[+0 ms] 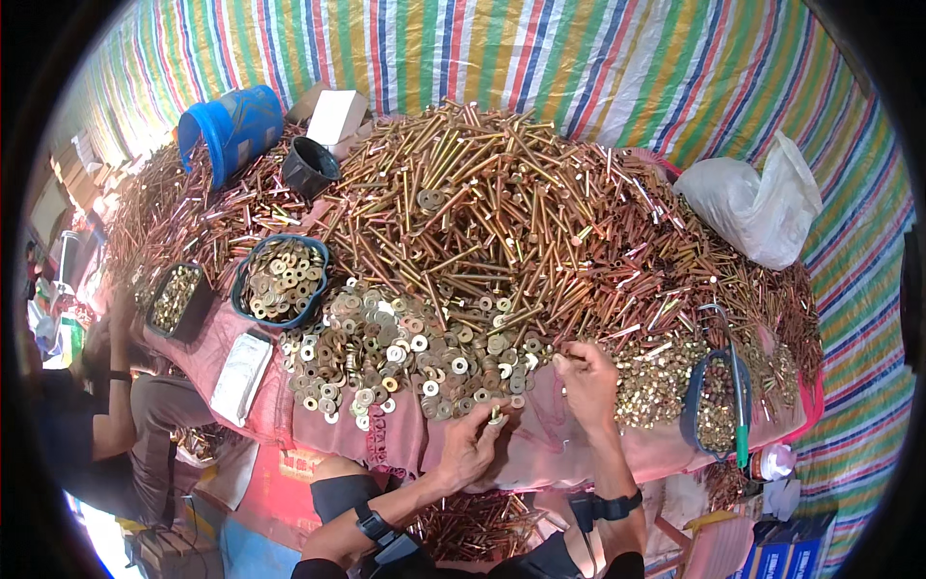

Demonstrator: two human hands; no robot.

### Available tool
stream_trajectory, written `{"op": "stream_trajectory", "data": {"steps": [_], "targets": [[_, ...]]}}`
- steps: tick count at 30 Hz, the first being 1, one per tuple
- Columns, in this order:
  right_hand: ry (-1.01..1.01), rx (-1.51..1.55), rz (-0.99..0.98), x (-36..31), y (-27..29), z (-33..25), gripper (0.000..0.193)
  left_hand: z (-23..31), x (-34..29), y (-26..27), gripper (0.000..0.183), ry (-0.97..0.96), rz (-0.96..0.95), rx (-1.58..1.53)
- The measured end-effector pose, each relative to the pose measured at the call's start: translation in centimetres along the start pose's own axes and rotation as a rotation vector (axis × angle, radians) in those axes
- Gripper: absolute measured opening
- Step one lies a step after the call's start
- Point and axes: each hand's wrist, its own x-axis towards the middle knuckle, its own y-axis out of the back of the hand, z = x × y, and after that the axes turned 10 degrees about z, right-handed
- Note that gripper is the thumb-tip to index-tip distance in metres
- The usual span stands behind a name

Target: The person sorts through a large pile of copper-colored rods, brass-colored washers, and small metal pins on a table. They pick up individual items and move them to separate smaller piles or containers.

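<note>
My left hand (471, 446) is closed at the near edge of the washer heap (405, 357). Between its thumb and fingers sits a small yellowish metal piece (497, 417), too small to tell whether it is a washer or a bolt end. My right hand (590, 386) is pinched, fingertips curled in, between the washers and a heap of small brass-coloured nuts (656, 376). Whatever its fingertips hold is hidden. Beyond both hands rises a large pile of long yellowish bolts (502, 212). Pink cloth (540, 444) lies under the hands.
At the right stands a blue tub of nuts (716, 405) with a green-handled tool (742, 425). Left are a tub of washers (280, 280), a dark tub of nuts (176, 301) and a white packet (242, 378). Behind lie a blue bucket (231, 130) and a white sack (748, 203). Another person's arm (118, 386) is at left.
</note>
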Motion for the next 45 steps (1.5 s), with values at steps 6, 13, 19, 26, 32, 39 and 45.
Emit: {"op": "stream_trajectory", "data": {"steps": [6, 13, 19, 26, 32, 39, 45], "targets": [[-0.3, 0.554, -0.252, -3.8, -0.6, -3.9, 0.022, 0.1, -0.1, -0.2, 0.03, -0.054, 0.027, 0.05], [0.072, 0.3, -0.159, -6.2, -2.1, -6.0, 0.054, -0.8, -0.3, -0.3, 0.036, -0.079, 0.059, 0.063], [0.578, 0.08, -0.152, -5.7, -2.0, -6.4, 0.043, -1.9, -0.8, 0.1, 0.034, -0.098, 0.077, 0.035], [0.455, -0.092, -0.19, -5.3, -0.6, -5.0, 0.025, -0.7, -0.4, 0.9, 0.033, -0.228, 0.125, 0.289], [0.197, -0.595, -0.153, -3.0, 2.6, -1.6, 0.024, 0.6, -0.2, 1.1, 0.032, -0.149, 0.095, 0.3], [0.2, -0.704, -0.221, -4.0, 2.6, 0.5, 0.021, -0.3, -0.5, 0.9, 0.03, -0.096, 0.112, 0.133], [0.352, -0.56, -0.185, -4.6, 1.6, 1.7, 0.023, -0.3, -0.5, 0.7, 0.031, -0.093, 0.08, 0.139]]}}
